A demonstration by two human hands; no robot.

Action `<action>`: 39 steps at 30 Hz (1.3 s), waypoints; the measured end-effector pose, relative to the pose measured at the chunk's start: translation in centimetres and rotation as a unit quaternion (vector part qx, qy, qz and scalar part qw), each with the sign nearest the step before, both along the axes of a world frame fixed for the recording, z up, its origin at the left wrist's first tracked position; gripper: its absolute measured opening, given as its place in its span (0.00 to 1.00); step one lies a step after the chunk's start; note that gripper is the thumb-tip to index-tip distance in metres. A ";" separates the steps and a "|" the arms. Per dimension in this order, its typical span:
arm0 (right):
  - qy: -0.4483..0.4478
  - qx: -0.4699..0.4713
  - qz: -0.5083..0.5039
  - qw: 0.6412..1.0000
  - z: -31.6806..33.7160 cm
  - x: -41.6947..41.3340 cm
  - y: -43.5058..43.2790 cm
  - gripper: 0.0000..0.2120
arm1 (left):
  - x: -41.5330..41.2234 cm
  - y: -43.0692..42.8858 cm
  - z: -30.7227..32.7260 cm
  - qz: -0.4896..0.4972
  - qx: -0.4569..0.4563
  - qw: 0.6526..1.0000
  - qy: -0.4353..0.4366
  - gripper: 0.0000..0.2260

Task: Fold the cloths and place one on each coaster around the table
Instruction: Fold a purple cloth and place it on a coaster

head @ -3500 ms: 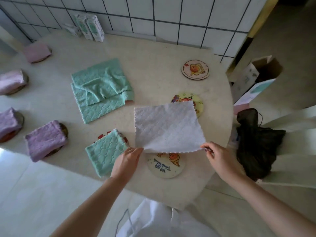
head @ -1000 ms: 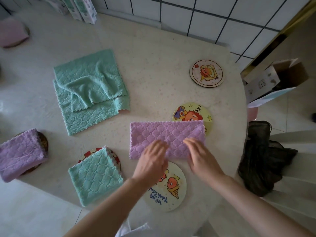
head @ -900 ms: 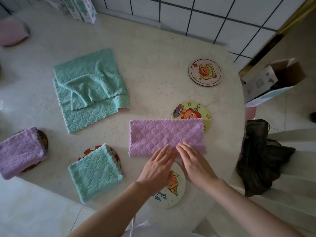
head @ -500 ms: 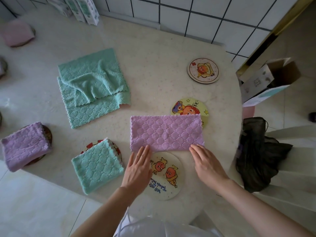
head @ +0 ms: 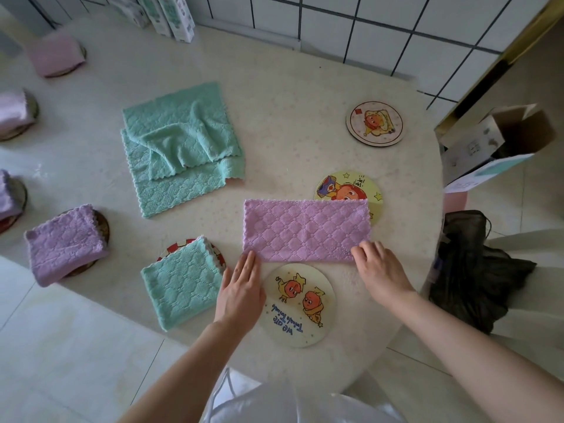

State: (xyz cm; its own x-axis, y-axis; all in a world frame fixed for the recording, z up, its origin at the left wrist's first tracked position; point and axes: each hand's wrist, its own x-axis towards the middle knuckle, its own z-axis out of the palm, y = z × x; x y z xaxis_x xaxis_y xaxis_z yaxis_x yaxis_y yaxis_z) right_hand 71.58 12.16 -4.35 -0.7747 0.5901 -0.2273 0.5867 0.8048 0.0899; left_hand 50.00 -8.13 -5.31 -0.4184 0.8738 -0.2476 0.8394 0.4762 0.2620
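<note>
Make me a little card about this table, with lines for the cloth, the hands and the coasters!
Being folded: long purple cloth, a flat strip on the table
Hands: left hand flat, fingertips by the strip's near left corner; right hand with fingers curled on its near right corner
Bare coasters: near coaster, far coaster
Partly covered: yellow coaster, under the strip's far right corner
Finished nearby: folded green cloth and folded purple cloth, each on a coaster
Waiting: green cloths, unfolded pile
</note>
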 end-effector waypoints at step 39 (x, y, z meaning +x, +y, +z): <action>-0.004 -0.167 0.168 0.972 2.3 0.8 -2.1 0.38 | 6.6 -0.3 0.6 -0.251 0.140 0.945 -0.157 0.18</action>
State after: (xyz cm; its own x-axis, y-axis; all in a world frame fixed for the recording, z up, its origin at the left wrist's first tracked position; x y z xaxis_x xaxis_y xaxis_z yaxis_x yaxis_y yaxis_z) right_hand 72.35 10.07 -2.09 -0.9081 0.1969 -0.3696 0.2869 0.9355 -0.2064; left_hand 56.59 -8.46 -4.71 0.1211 0.9924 -0.0200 0.8015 -0.0858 0.5918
